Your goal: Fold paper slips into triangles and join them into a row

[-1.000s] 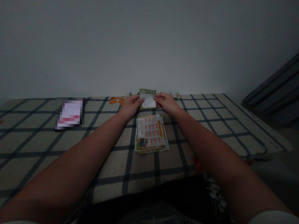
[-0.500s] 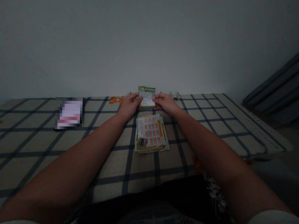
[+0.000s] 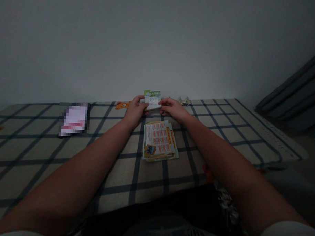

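Between my two hands is a small green-and-white printed leaflet (image 3: 152, 100), held near the far edge of the table. My left hand (image 3: 135, 112) pinches its left side, thumb in front and fingers partly behind. On the other side, my right hand (image 3: 174, 110) grips the right edge between thumb and fingers. The print is too small to read, and I cannot tell how many sheets it has. Closer to me lies a stack of printed leaflets (image 3: 158, 138), with red and yellow print on the top one; its edges are slightly uneven.
A checked tablecloth (image 3: 118, 190) covers the table, which meets a plain wall (image 3: 160, 45). To the left lies a blurred-out pink-and-white rectangular object with a dark edge (image 3: 74, 120). Small shiny wrapped pieces (image 3: 184, 101) sit by the wall. Grey curtain folds (image 3: 298, 88) hang at the right.
The leaflet has shifted slightly left and its lower part now looks folded up or tilted, so less of it shows. Both hands moved a little with it. The stack has stayed in place.
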